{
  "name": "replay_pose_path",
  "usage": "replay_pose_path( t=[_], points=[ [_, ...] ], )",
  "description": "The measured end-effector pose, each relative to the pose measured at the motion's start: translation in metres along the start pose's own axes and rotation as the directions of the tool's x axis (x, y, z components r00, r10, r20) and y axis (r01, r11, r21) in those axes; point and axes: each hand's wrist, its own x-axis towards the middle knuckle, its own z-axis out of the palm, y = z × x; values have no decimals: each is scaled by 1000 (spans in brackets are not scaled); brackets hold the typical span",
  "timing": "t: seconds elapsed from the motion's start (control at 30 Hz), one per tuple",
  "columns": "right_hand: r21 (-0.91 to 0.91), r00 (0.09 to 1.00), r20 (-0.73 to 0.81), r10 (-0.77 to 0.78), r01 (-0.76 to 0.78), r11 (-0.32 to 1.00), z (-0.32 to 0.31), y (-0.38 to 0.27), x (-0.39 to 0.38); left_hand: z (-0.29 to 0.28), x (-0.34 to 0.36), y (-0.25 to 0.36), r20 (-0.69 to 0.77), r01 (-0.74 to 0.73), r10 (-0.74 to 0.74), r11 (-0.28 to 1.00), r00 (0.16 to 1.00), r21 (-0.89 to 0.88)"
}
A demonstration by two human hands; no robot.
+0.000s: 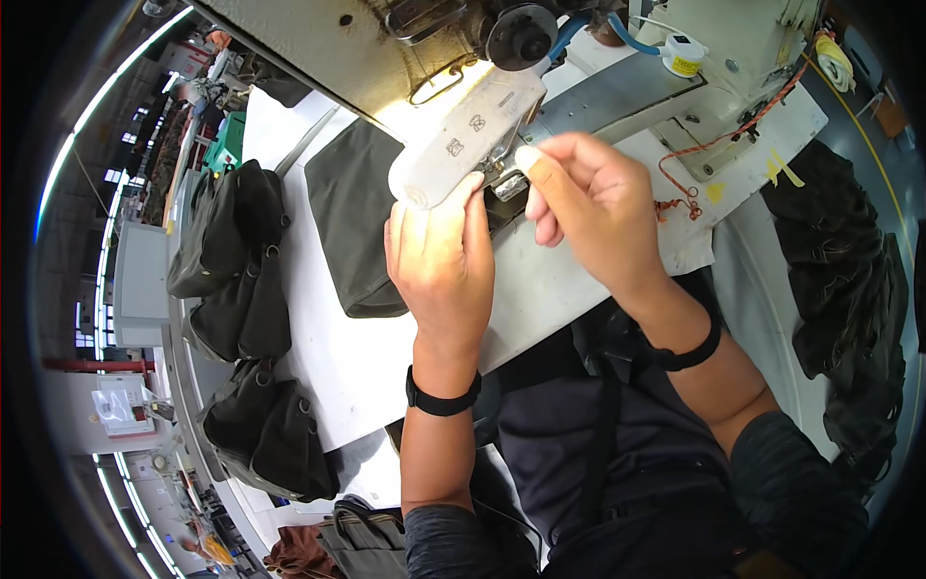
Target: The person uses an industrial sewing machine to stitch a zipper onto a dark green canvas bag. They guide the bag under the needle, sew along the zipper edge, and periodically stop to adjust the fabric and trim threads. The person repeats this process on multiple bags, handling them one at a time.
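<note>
Under the head of a sewing machine (pixel 521 39), a dark olive fabric piece (pixel 352 222) lies on the white table. My left hand (pixel 442 256) rests nearly flat at the fabric's right edge, its fingers stretched out toward the presser foot. Some of its fingertips are hidden beneath the machine's pale guard plate (pixel 468 140). Just right of the needle area, my right hand (pixel 598 207) is raised with thumb and forefinger pinched together. What is between them, if anything, is too small to make out. A shiny metal part (pixel 509 185) sits between the two hands.
Several dark bags (pixel 227 232) line the table's left side. Dark fabric pieces (pixel 834 261) hang at the right. An orange cord (pixel 728 145) trails over the machine bed near a small white bottle (pixel 683 56). Another handled bag (pixel 365 538) stands at the lower left.
</note>
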Motion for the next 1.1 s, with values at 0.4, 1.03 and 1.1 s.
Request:
replay_pose_path(
  t=[0.4, 1.03, 1.1],
  points=[
    [-135, 982, 188, -16, 42, 990, -11, -13, 30, -3, 4, -3, 20, -75, 74, 996, 997, 38],
    [-188, 985, 160, -58, 89, 978, -8, -5, 30, 0, 9, -12, 38, -78, 79, 997, 996, -21],
    [-189, 983, 166, -79, 110, 976, -7, -4, 32, 5, 8, -19, -18, -107, 107, 993, 994, -42]
  ],
)
